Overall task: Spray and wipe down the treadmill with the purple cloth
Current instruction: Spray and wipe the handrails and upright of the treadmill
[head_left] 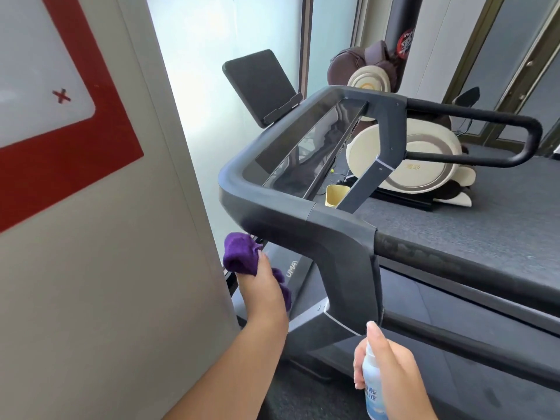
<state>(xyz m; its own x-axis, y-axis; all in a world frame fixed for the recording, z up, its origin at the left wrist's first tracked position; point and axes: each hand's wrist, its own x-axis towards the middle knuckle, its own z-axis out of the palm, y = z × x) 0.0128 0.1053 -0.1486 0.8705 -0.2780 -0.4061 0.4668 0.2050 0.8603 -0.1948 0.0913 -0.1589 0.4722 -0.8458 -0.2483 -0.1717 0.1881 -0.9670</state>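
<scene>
The dark grey treadmill [342, 247] fills the middle of the head view, its console frame and handrails tilted toward the right. My left hand [263, 286] grips a bunched purple cloth [239, 253] low beside the treadmill's left upright, just under the console's near corner. My right hand [391, 377] holds a small clear spray bottle [371, 386] with a blue label at the bottom of the view, index finger raised over its top, nozzle close to the upright's lower end.
A grey wall panel [121, 268] with a red-bordered sign stands close on the left. A tablet holder [260, 86] rises behind the console. A cream and brown massage chair [406, 159] and a yellow cup [335, 195] sit beyond the treadmill on grey carpet.
</scene>
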